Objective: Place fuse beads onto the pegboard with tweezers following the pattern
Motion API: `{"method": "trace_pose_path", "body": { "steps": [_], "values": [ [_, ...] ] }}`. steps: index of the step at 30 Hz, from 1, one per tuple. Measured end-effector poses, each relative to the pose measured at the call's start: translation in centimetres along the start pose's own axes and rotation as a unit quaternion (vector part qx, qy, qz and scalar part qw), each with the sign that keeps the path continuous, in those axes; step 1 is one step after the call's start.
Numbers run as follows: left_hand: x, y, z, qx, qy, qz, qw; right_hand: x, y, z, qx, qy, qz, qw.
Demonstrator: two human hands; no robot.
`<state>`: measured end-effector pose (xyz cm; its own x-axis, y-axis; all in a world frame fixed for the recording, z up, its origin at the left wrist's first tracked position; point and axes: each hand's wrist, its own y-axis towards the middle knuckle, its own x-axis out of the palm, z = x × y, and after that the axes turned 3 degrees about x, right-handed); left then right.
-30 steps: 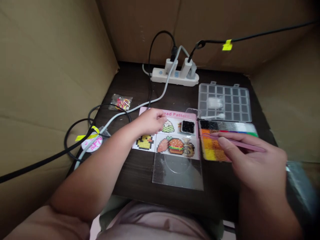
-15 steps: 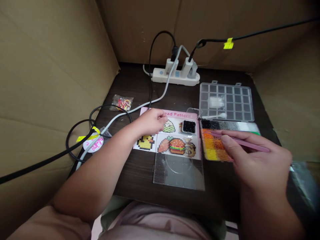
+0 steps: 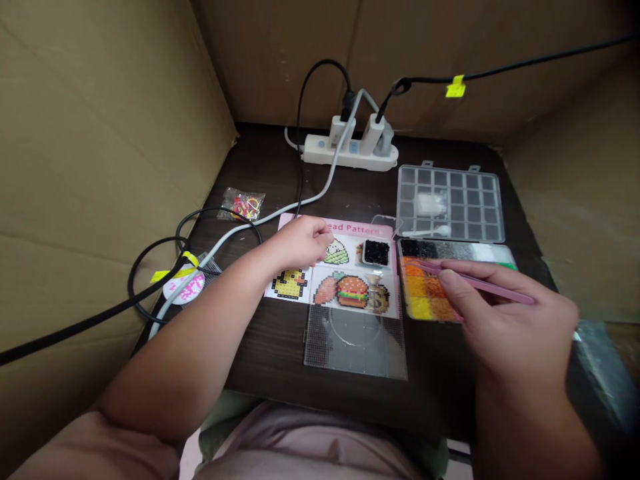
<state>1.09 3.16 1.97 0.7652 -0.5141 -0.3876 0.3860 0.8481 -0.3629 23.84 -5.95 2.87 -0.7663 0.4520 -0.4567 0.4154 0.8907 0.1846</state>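
My right hand (image 3: 505, 307) is closed around pink tweezers (image 3: 483, 283), whose tips point left over the orange beads (image 3: 414, 269) of the bead box (image 3: 440, 250). On the "Bead Pattern" sheet (image 3: 293, 241) rests my left hand (image 3: 307, 241), its fingers curled by a green and white printed picture; whether they hold anything is hidden. A small tray of black beads (image 3: 376, 253) stands on the sheet's right part. Over the lower edge of the sheet lies a clear pegboard (image 3: 355, 350). Printed pictures of a yellow chick and a burger show on the paper.
The box's clear lid (image 3: 450, 193) lies folded back, with a white scoop (image 3: 435, 231) and a small packet inside. Behind stands a power strip (image 3: 350, 153) with cables. At left are a bag of rings (image 3: 241, 204) and a pink-white disc (image 3: 184, 287). Cardboard walls surround the table.
The whole view has shifted very slightly. Both hands keep their places, the tweezers still over the orange beads.
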Motion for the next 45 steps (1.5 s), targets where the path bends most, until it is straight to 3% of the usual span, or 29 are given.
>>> {"method": "trace_pose_path", "body": {
  "steps": [45],
  "values": [
    [-0.11,0.03,-0.59,0.017,0.0,-0.003,1.0,0.06,-0.05,-0.17,0.002,-0.011,-0.005,1.0]
  ]
}}
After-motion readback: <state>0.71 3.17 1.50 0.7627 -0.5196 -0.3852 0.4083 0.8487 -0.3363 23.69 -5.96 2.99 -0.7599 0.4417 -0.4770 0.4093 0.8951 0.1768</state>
